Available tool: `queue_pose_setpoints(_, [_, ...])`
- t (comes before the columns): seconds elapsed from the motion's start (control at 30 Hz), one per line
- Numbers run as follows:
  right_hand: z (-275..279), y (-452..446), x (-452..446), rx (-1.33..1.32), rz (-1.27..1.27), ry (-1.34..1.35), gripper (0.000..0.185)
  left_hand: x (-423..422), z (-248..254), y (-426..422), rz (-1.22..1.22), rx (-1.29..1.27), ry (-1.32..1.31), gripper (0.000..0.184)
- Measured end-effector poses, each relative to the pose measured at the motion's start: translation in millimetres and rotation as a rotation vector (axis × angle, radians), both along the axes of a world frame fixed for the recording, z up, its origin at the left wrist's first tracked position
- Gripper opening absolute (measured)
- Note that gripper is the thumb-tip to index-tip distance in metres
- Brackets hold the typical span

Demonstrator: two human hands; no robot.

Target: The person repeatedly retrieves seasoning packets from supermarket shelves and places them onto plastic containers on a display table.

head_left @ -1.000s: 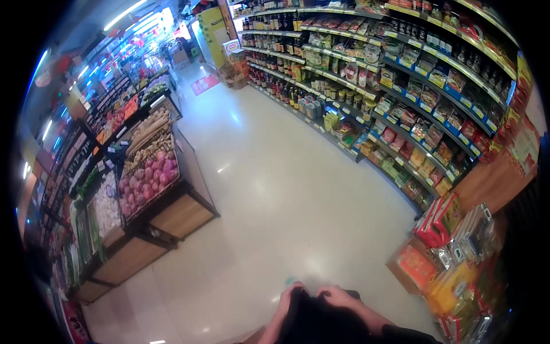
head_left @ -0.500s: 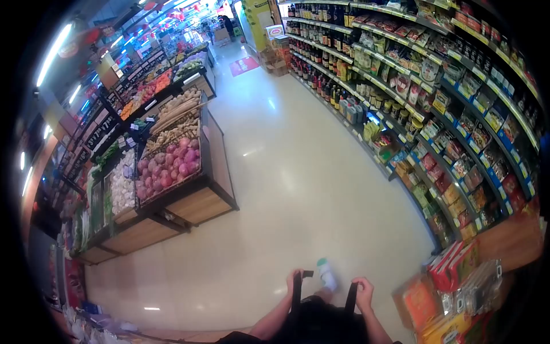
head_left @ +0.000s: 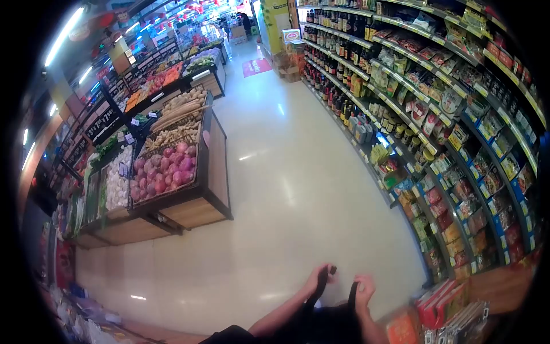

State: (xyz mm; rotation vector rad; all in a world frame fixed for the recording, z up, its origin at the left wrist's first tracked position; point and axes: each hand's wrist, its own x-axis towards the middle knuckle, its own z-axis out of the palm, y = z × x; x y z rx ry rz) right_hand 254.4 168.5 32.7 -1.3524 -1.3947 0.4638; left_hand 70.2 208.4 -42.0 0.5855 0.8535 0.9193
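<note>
At the bottom of the head view, my left hand (head_left: 317, 280) is closed around a black strap (head_left: 319, 293), whose loose end sticks out past the fingers. My right hand (head_left: 364, 290) grips a second black strap (head_left: 352, 294) a short way to the right. Both straps run down to dark fabric (head_left: 326, 325) at my body; whether they belong to a bag or to clothing, I cannot tell. Pale floor shows between and beyond the hands.
A wooden produce stand (head_left: 197, 215) on the left bears red onions (head_left: 163, 175), garlic (head_left: 119, 180) and roots. Shelves (head_left: 401, 92) of bottles and packets curve along the right. Packaged goods (head_left: 441, 304) stand close at lower right. A shiny aisle floor (head_left: 281, 166) runs ahead to a red mat (head_left: 256, 67).
My left hand has shifted up and right, nearer the right hand. The foot in a white shoe seen between the hands is out of sight. The packaged goods sit lower in view.
</note>
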Motion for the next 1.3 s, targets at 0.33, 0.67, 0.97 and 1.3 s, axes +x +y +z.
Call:
queue_pose_setpoints(0.33, [-87, 31, 43, -0.289, -0.022, 0.291, 0.017, 32, 28, 38, -0.157, 0.089, 0.211, 0.029])
queue_pose_setpoints(0.67, [-35, 188, 128, -0.173, 0.039, 0.424, 0.017, 137, 75, 145, -0.143, 0.431, 0.579, 0.023])
queue_pose_setpoints(0.97, [14, 257, 189, -0.401, 0.246, 0.629, 0.008, 219, 76, 239, -0.121, 0.397, 0.164, 0.010])
queue_pose_setpoints(1.3, [19, 334, 210, -0.403, 0.302, 0.477, 0.012, 225, 75, 321, -0.213, 0.199, 0.407, 0.011])
